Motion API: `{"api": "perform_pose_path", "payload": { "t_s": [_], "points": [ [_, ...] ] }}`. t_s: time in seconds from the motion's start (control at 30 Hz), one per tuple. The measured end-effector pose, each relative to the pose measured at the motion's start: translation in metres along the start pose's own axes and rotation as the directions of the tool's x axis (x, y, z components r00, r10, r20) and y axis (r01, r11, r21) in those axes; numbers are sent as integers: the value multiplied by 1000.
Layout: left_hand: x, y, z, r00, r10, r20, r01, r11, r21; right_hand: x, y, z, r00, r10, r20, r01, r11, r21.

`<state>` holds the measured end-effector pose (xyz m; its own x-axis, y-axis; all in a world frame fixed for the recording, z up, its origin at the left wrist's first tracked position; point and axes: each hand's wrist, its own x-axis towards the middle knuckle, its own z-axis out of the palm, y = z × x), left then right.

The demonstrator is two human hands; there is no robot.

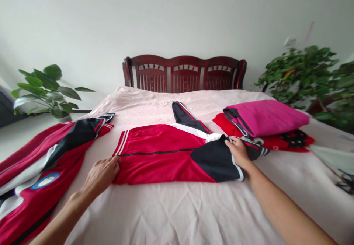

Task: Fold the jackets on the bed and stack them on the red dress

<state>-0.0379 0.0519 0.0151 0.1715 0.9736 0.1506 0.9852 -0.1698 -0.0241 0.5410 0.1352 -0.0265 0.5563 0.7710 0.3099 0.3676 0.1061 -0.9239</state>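
Note:
A red, black and white zip-up track jacket [160, 145] lies sideways on the bed, its striped hem to the left and its collar end to the right. My left hand [103, 171] pinches the hem at the zip line. Near the collar and shoulder, my right hand [236, 149] has its fingers closed on the black fabric. One black sleeve [188, 116] points away toward the headboard; the other is partly folded by my right hand. The near edge of the jacket is folded straight.
More red, black and white sportswear [69, 153] lies at the left. Folded pink clothing [276, 118] rests on red clothing [295, 142] at the right. A wooden headboard [182, 73] stands behind the pale sheet [177, 212]. Plants flank the bed.

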Motion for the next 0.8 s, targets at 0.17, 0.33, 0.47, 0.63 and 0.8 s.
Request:
{"api": "perform_pose_path", "payload": {
  "t_s": [0.17,0.33,0.47,0.63,0.8],
  "points": [
    [-8,30,-10,938,206,-280,-227,973,-44,16,-17,7,993,110,-52,-102,986,134],
    [-20,78,9,862,479,-168,-503,849,-160,6,-28,16,985,166,-39,-161,980,121],
    [-22,86,27,888,454,-73,-457,855,-244,2,-44,19,987,146,-65,-139,985,102],
    [-17,90,21,961,262,-84,-257,746,-614,-20,-108,28,995,-104,-10,104,991,88],
    [-4,95,9,988,-123,98,94,-41,-995,-116,-162,32,507,-528,681,719,695,3]
  ]
}}
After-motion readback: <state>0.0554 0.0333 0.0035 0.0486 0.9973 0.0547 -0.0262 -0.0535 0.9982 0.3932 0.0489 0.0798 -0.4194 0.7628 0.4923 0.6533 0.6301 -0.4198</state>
